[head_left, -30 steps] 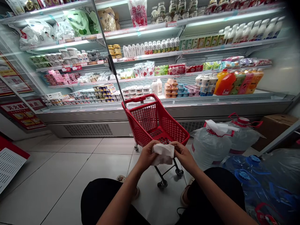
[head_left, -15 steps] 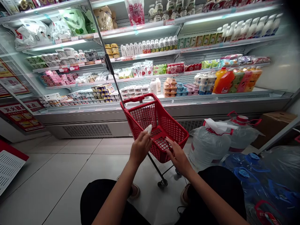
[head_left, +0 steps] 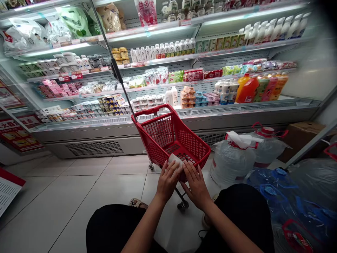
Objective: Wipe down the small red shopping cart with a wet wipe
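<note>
While the left hand (head_left: pixel 168 179) seems closed on a white tissue (head_left: pixel 175 160) at the red cart's (head_left: pixel 191 138) near end, the right hand (head_left: pixel 195 182) lies beside it, fingers straight, its grip impossible to tell. The work looks under way, the tissue not yet put down; how much remains is unclear.

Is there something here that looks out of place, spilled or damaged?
One thing: a loose white sheet lies on top of a large clear jug, right of the red shopping cart. It looks odd because it seems laid there, not part of the jug. I see no spill or damage.
</note>
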The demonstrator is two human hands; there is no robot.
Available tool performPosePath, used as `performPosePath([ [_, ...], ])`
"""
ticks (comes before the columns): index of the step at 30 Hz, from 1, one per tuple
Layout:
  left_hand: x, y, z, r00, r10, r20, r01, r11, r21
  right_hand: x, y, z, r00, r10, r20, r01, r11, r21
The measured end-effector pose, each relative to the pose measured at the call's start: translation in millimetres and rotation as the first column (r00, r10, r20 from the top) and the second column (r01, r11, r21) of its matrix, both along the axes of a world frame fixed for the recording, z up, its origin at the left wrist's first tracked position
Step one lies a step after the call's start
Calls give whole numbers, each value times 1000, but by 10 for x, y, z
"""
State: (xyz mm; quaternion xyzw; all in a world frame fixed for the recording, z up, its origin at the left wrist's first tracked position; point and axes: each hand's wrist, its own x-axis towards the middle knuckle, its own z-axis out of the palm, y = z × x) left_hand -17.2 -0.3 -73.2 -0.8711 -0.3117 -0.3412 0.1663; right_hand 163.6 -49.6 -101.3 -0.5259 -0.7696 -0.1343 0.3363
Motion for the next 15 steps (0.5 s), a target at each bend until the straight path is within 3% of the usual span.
performPosePath([
  [3,18,111,19,996,-75,-42,75,997,-1,39,1,5,1000,-10,12,10,1000,18],
  [7,-137,329,143,974,-133,-182,133,991,-16,132,11,11,999,-13,35,12,999,35],
  [11,-298,487,243,994,-10,-105,-1,994,-106,208,7,-13,1000,-26,11,26,1000,16],
  [15,-285,463,240,994,-104,-34,95,975,-199,245,-11,-45,998,-47,-45,47,999,-5],
])
